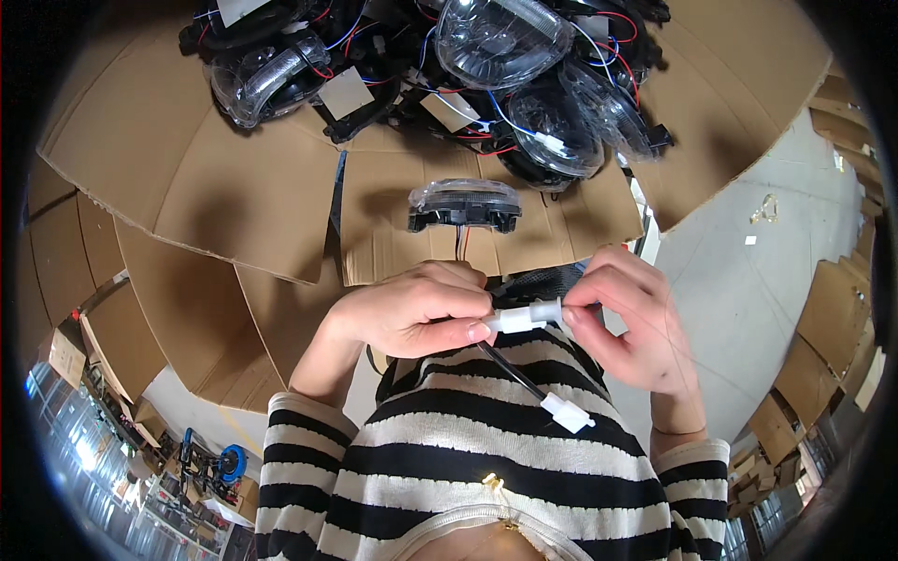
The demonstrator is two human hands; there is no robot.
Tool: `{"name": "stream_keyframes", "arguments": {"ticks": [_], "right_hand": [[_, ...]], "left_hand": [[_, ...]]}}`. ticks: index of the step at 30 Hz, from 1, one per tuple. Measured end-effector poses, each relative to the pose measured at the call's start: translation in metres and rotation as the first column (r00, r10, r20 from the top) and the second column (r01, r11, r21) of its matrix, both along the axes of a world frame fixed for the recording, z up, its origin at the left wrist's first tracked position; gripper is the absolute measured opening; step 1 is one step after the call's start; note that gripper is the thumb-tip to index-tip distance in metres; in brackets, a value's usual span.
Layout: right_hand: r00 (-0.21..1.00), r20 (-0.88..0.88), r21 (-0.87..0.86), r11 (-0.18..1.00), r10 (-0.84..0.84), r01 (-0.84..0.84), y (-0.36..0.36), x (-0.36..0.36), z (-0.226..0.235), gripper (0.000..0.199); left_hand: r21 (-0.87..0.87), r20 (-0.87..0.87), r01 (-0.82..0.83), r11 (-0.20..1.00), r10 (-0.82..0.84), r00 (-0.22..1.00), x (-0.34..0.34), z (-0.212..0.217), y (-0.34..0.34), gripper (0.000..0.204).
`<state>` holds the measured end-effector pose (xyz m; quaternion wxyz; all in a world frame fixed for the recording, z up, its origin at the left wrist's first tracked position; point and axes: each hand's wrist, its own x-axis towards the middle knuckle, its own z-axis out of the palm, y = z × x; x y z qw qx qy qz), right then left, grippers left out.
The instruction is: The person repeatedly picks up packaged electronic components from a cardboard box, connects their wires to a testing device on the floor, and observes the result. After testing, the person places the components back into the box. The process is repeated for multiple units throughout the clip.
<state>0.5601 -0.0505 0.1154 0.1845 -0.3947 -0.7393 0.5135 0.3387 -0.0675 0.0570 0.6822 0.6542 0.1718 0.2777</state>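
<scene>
My left hand (412, 309) is closed around a white plug connector (514, 322), thumb pressed on its near end. Against the connector's other end sits a small grey translucent cylindrical piece (545, 311), pinched between the thumb and fingers of my right hand (631, 323). Whether the two pieces are joined is hard to make out. A black sheathed cable (512, 370) runs from under my left hand to a second white connector (566, 412), which dangles in front of my striped top. Beyond my left hand, a lamp (465, 206) with a clear lens lies on cardboard, its thin wires (462, 243) leading down to that hand.
A heap of clear-lensed lamps (505, 42) with red, blue and white wires covers the far side. Large cardboard flaps (206, 178) spread around it. Stacked cardboard boxes (818, 318) stand along the right, past the grey floor (720, 280). A blue wheel (233, 464) shows at lower left.
</scene>
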Motion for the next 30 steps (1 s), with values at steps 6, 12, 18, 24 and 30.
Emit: {"name": "stream_keyframes", "arguments": {"ticks": [6, 12, 18, 24, 30], "right_hand": [[0.999, 0.005, 0.02, 0.999, -0.034, 0.034, -0.01, -0.004, -0.011, 0.009], [0.994, -0.091, -0.136, 0.989, -0.066, 0.054, -0.003, 0.006, -0.008, 0.007], [0.995, -0.097, -0.133, 0.991, -0.035, 0.022, -0.006, -0.003, -0.006, 0.008], [0.997, 0.03, 0.148, 0.987, -0.065, 0.06, -0.012, -0.011, -0.005, 0.011], [0.992, 0.079, 0.192, 0.975, 0.099, -0.113, -0.011, -0.007, -0.003, 0.013]], "left_hand": [[-0.073, -0.101, -0.043, 0.996, 0.036, 0.994, 0.007, -0.001, -0.006, 0.018], [-0.181, -0.072, -0.094, 0.979, 0.082, 0.994, -0.005, -0.005, -0.013, 0.019], [-0.137, -0.019, -0.029, 0.99, 0.026, 0.999, -0.003, -0.005, -0.011, 0.021], [-0.339, 0.001, 0.016, 0.941, -0.016, 1.0, -0.004, -0.001, -0.014, 0.023], [-0.148, -0.168, -0.119, 0.982, 0.093, 0.981, -0.004, -0.003, -0.016, 0.021]]}}
